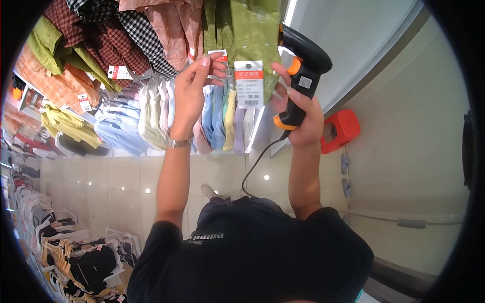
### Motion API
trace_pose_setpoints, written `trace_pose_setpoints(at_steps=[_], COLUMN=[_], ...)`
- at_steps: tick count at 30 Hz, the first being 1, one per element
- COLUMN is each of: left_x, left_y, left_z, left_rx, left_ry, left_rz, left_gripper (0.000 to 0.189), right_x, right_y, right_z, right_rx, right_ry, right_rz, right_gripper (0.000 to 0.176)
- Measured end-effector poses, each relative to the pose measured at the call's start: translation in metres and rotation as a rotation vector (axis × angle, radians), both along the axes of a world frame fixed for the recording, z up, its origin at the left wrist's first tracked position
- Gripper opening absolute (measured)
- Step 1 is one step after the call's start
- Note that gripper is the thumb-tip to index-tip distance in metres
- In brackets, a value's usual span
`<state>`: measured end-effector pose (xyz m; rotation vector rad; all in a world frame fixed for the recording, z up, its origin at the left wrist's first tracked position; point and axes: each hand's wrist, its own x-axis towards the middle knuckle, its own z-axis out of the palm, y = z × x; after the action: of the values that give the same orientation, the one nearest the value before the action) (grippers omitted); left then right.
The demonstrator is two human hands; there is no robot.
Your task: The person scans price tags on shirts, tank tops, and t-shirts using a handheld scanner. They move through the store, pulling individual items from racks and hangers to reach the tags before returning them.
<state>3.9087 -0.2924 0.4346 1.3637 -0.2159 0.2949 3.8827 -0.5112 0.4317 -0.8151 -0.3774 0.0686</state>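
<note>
My right hand (306, 118) grips a black and orange barcode scanner (309, 60), with its cable hanging toward my waist. Beside it, a white and red price tag (249, 85) with a printed barcode hangs in front of a green garment (256, 30). My left hand (194, 83) is raised to the left of that tag, fingers apart and holding nothing that I can see. Partly behind its fingertips is another tag (217, 54). A metal watch band (180, 142) circles my left wrist.
Checked and pink garments (113, 38) with tags hang on the upper left. Below them are rows of pastel clothes (118, 123). A red plastic stool (342, 130) stands on the right by the wall. More clothes on hangers (91, 262) are at lower left.
</note>
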Motion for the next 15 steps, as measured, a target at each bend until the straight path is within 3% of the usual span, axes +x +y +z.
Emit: trace_pose_setpoints(at_steps=[3,4,7,8,11,15], left_x=[0.025,0.03,0.052,0.051,0.075,0.117], left_y=[0.009,0.009,0.008,0.009,0.018,0.035], left_z=[-0.019,-0.02,-0.02,-0.018,-0.026,-0.038], left_rx=[0.164,0.122,0.424,0.509,0.793,0.652], left_ry=[-0.099,-0.096,-0.333,-0.313,-0.33,-0.191], left_rz=[0.162,0.144,0.457,0.509,0.726,0.483], left_gripper=[0.03,0.031,0.035,0.047,0.054,0.051], right_x=[0.011,0.013,0.026,0.031,0.03,0.025], right_y=[-0.014,-0.013,-0.014,-0.015,-0.005,-0.001], right_z=[-0.003,-0.001,-0.011,-0.015,-0.02,-0.028], right_rx=[-0.202,-0.193,-0.287,-0.374,-0.364,-0.406], right_ry=[-0.023,-0.036,0.033,0.09,0.056,-0.058], right_rz=[-0.165,-0.228,-0.315,-0.35,-0.384,-0.291], right_gripper=[0.066,0.058,0.04,0.032,0.03,0.033])
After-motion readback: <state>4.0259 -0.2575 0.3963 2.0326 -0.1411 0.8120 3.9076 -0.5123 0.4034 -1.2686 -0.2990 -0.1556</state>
